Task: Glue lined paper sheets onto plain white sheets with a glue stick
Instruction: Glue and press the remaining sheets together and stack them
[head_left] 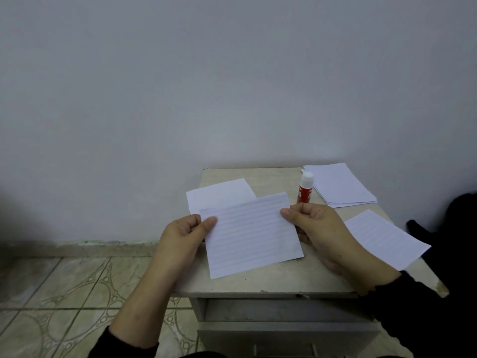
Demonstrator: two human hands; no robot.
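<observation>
I hold a lined paper sheet (pixel 251 235) above the small table (pixel 278 282), tilted a little. My left hand (pixel 185 232) pinches its upper left corner and my right hand (pixel 320 228) pinches its upper right edge. A plain white sheet (pixel 219 193) lies flat behind it, partly hidden by the lined sheet. A red glue stick (pixel 304 188) with a white cap stands upright just beyond my right hand.
A stack of white sheets (pixel 340 186) lies at the table's back right corner. Another lined sheet (pixel 384 239) hangs over the right edge. The table stands against a white wall, with tiled floor (pixel 64 293) to the left and dark fabric (pixel 459 215) at right.
</observation>
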